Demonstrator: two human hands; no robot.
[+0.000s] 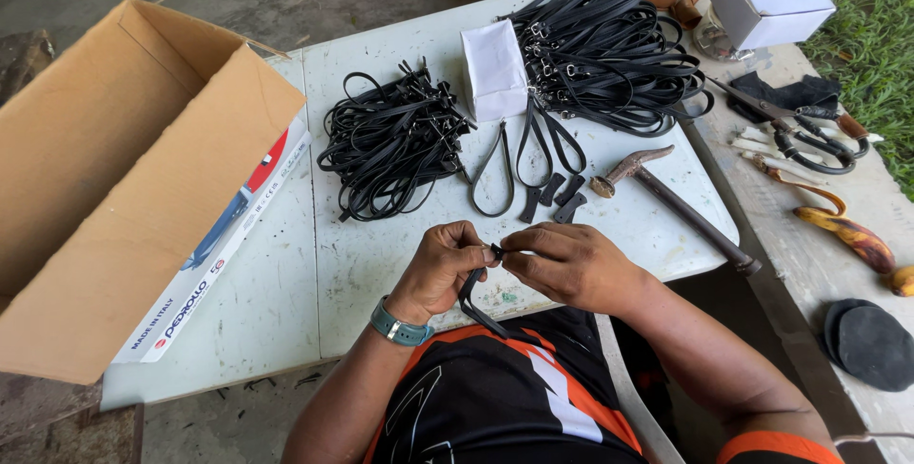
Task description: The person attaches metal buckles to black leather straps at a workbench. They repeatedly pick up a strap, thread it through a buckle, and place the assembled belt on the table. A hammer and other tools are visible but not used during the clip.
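White table (381,264), black strap piles (395,140), hammer (666,199) (rusty), cardboard box (114,178)

— Head-worn, looking steeply down and forward over a white table (381,264)?
— Yes. Close in on the left hand (440,269) and right hand (571,262) at the near edge; reaching out as far as grass (871,36) top right.
— Other views?
— Just this one.
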